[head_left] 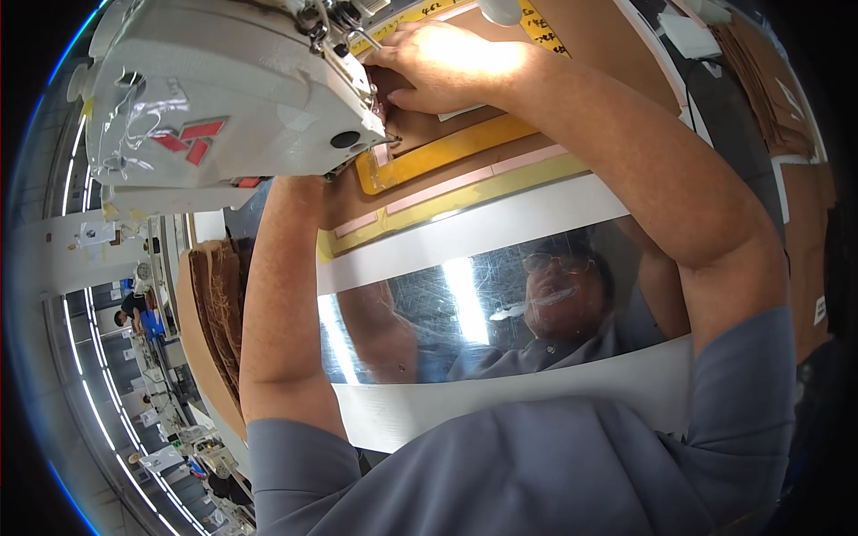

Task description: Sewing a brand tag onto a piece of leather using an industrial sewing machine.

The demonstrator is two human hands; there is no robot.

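Shiny plate sits closest, then a yellow frame on brown material beside the sewing machine, probably as a guide. Right hand is over there, thumb and fingers apart, likely steadying it; left hand's hidden by the machine, can't tell its fingers.

The person wears a plain slate-blue shirt, its soft folds filling five to six o'clock. The short left sleeve at seven o'clock and the right sleeve at four both have straight hems. Below them both forearms are bare, as is the right hand at twelve. Eyeglasses and a small round shirt button show in reflection toward three and five.
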